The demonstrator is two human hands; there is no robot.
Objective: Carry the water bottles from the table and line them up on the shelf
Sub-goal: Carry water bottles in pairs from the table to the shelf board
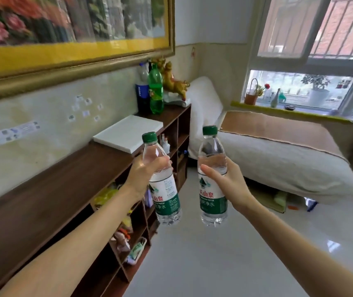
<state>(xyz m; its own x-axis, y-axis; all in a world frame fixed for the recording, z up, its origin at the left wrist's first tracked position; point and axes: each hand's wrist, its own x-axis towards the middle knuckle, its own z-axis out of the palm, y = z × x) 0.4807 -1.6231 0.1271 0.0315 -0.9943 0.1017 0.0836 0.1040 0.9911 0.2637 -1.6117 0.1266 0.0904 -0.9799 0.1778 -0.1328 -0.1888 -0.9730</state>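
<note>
Two water bottles, green-capped, clear, labelled white and green, both held upright in the air above the floor beside the shelf [49, 196]. Left bottle [162, 185]: the left hand [147, 170] is wrapped round its shoulder, above the label. Right bottle [213, 179]: the right hand [227, 179] is curled round its upper body, thumb across the front. Shelf: long brown cabinet against the wall, top bare at the near end; a white flat box [128, 131] lies farther along, then a dark soda bottle [142, 91] and a green soda bottle [156, 91]. Handling note, as judgement: set each bottle base-down on the bare stretch, close to the wall, one beside the other, releasing only once it stands steady.
</note>
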